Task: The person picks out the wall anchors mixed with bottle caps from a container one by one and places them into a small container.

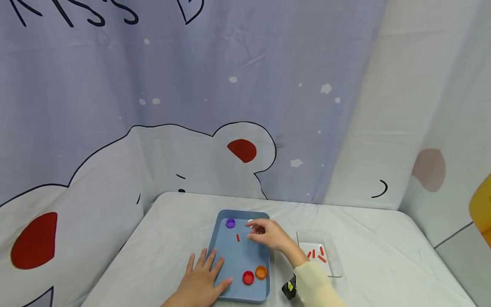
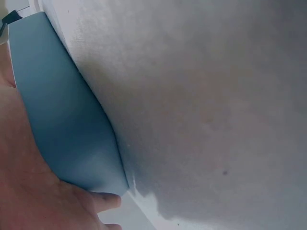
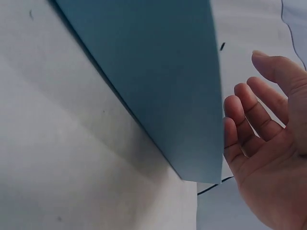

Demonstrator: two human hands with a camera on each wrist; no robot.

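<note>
A shallow blue-grey tray [image 1: 239, 253] lies on the white-covered table. My left hand [image 1: 201, 277] rests spread over its left edge, the fingers straight. Above the tray's upper right part is my right hand [image 1: 266, 233], thumb and fingers loosely bent and apart. Nothing shows between them in the right wrist view [image 3: 268, 129]. A small red stick [image 1: 238, 237] lies on the tray to the left of that hand. Behind its fingertips a small white round piece [image 1: 250, 221] is partly hidden. A small round purple cup [image 1: 230, 223] sits in the tray's upper left.
Near the tray's front right corner stand a round red cup [image 1: 248, 278] and an orange one [image 1: 261, 272]. To the right is a clear plastic box [image 1: 336, 260] holding several red sticks [image 1: 321, 258], partly behind the right forearm. A printed curtain [image 1: 192, 157] hangs behind the table.
</note>
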